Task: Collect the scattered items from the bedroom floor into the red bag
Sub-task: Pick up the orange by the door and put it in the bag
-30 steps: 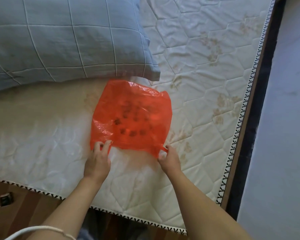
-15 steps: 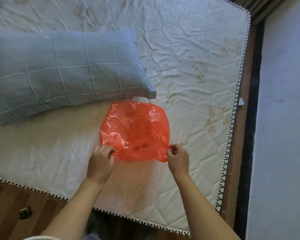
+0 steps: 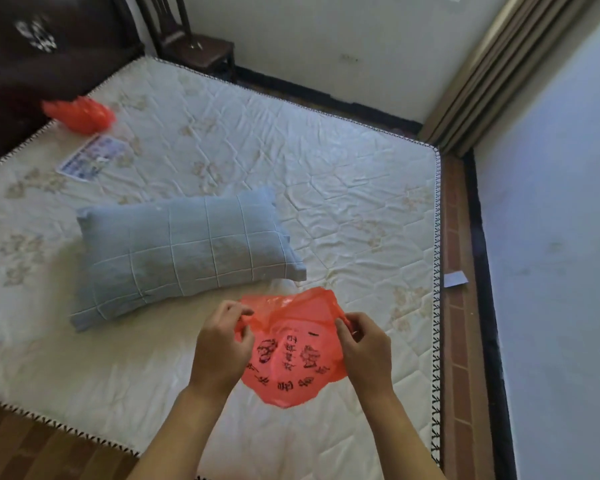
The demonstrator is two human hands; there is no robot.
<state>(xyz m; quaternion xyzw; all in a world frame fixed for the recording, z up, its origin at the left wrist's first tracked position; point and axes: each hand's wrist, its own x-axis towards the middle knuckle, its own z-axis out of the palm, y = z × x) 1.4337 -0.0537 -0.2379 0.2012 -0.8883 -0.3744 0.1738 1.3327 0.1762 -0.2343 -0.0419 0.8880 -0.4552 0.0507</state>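
1. Above the near part of the mattress (image 3: 326, 188), the red bag (image 3: 291, 358) hangs in the air between the person's two hands, black printed characters showing on the side that faces the camera.
2. The left hand (image 3: 222, 348) has its fingers curled and pinches the bag's upper left edge between thumb and fingers.
3. The right hand (image 3: 364, 348) likewise has curled fingers and grips the bag's upper right edge, so the plastic is spread between the two hands with its top crumpled and its rounded bottom drooping toward the camera.
4. A blue-grey checked pillow (image 3: 184, 251) lies flat on the mattress just beyond and to the left of the bag, apart from it.
5. Far off near the dark headboard (image 3: 49, 46), a second red plastic bag (image 3: 80, 114) sits on the mattress corner, and a printed sheet of paper (image 3: 90, 157) lies just beside it.
6. A dark wooden chair (image 3: 191, 43) stands against the wall past the mattress.
7. A small pale slip of paper (image 3: 456, 278) rests on the bed frame's wooden ledge (image 3: 459, 341) to the right.
8. Wooden floor (image 3: 32, 448) shows at the lower left, below the mattress edge.
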